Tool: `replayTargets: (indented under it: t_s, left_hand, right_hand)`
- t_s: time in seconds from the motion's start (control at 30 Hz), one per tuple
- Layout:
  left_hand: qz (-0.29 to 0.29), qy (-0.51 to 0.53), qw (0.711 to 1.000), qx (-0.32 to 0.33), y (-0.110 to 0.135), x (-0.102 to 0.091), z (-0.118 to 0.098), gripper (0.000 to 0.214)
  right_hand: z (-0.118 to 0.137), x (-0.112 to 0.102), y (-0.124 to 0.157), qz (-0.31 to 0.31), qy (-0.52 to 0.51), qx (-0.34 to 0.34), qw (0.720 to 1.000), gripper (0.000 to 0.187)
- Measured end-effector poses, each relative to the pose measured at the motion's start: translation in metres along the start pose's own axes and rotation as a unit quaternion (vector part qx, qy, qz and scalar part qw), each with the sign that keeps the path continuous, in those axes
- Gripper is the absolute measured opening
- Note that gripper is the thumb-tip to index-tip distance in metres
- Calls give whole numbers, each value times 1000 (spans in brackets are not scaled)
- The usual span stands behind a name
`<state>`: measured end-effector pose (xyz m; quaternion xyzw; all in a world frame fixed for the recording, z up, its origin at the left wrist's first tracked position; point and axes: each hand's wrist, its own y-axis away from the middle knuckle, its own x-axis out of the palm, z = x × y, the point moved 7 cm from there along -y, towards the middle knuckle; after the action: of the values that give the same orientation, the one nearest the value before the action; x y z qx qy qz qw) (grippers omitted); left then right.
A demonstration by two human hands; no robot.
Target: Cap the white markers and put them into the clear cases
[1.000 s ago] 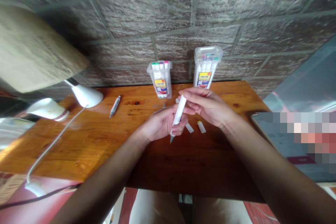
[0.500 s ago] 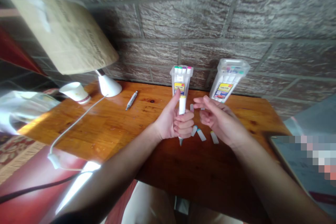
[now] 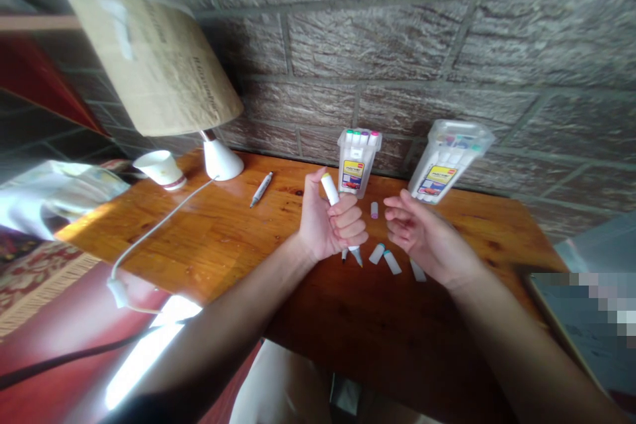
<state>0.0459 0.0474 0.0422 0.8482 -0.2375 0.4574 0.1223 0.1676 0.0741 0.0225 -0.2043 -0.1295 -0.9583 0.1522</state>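
Note:
My left hand point(image 3: 335, 218) is closed around a white marker point(image 3: 330, 189) with a yellow end on top. The marker tilts, and its bare tip points down below my fist. Beside that tip shows a second dark tip point(image 3: 344, 255); whether it is in my hand or on the table I cannot tell. My right hand point(image 3: 422, 232) hovers to the right, fingers loosely bent and apart, with nothing seen in it. Loose caps lie between and below my hands: a pink-marked cap point(image 3: 374, 211), two blue-edged caps point(image 3: 392, 262), and a cap point(image 3: 417, 271) partly hidden by my right hand.
Behind my hands stand a clear case of markers point(image 3: 356, 169) and a second clear case point(image 3: 444, 172). A grey marker point(image 3: 261, 189) lies on the wooden table point(image 3: 218, 232). Farther left are a lamp point(image 3: 223, 160), its cord point(image 3: 149, 222) and a paper cup point(image 3: 160, 169). A stone wall rises behind.
My left hand has tilted the marker, so its top leans left and its tip points right. My right hand has moved slightly away from it. The whole view has shifted a little.

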Motion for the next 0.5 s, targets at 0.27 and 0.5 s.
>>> replayTargets:
  t_s: [0.27,0.5]
  left_hand:
    - [-2,-13,1000,18,3,3,-3,70]
    - [-14,-22,998,-53,-2,-1,12,75]
  right_hand:
    - [-3,-2,-3,0,28,-8,1000,32]
    - [0,-3,-4,19,53,-33,998,29]
